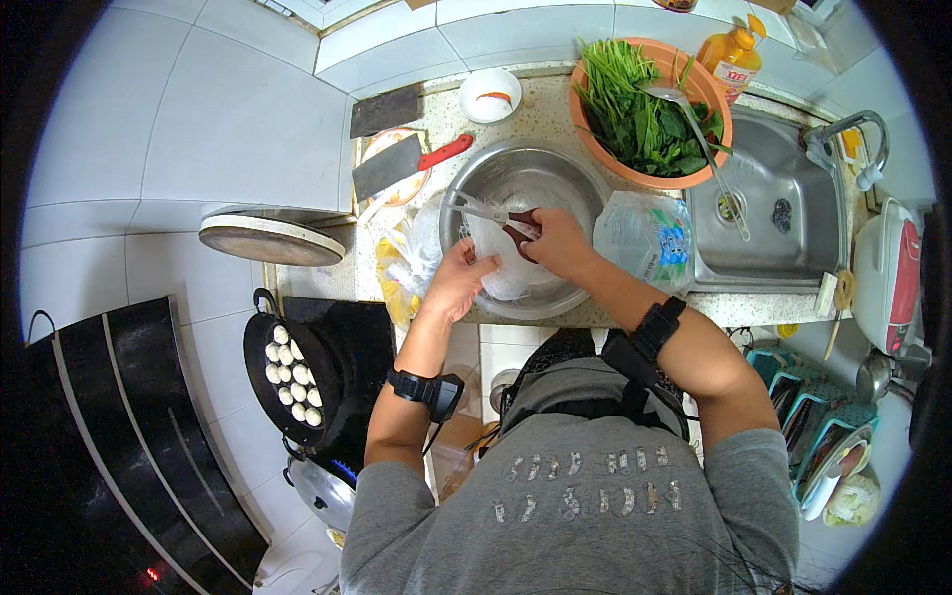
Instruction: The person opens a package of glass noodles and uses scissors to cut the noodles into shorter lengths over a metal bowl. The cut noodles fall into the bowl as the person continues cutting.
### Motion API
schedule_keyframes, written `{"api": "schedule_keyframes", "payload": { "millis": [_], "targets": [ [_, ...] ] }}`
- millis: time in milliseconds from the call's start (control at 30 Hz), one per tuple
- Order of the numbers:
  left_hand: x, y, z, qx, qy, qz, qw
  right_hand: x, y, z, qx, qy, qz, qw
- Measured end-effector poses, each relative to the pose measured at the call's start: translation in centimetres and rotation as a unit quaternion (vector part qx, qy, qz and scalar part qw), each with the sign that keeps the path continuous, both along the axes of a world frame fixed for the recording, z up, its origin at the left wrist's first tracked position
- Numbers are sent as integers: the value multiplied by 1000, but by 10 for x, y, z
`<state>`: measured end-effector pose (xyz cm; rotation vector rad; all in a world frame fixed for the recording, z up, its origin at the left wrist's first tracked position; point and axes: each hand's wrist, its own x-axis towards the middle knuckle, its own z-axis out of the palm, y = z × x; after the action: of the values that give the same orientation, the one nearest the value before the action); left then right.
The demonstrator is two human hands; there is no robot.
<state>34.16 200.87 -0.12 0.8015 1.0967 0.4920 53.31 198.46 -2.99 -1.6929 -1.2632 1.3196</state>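
My right hand (559,242) grips a pair of scissors (497,213) by its dark handles, above a wide stainless-steel basin (569,167). The blades look apart and point left, over a bundle of thin white translucent noodles (494,249). My left hand (465,277) holds the bundle's lower left side between thumb and fingers. The noodles hang over the basin. Just right of the basin lies a clear plastic package (639,242) with blue print. A cleaver (390,167) with a red handle rests across a patterned plate at the left.
An orange basin (576,111) of leafy greens, with a ladle (706,141) across it, stands by the sink (773,253). A white bowl (487,110) is behind the steel basin. At left, a wok (256,357) holds white balls, near a lidded pot (320,487) over a blue flame.
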Motion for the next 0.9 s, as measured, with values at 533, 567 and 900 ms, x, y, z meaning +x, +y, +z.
{"api": "schedule_keyframes", "payload": {
  "millis": [533, 567, 900],
  "targets": [
    [-10, -2, -53, 128, 231, -76, 961, -17, 6, -24, 60, -146, -34, 987],
    [-10, -1, -56, 131, 225, -67, 963, -18, 7, -23, 79, -144, -38, 986],
    [-6, 8, -54, 86, 266, -58, 958, -20, 20, -27, 40, -183, -9, 982]
  ]
}}
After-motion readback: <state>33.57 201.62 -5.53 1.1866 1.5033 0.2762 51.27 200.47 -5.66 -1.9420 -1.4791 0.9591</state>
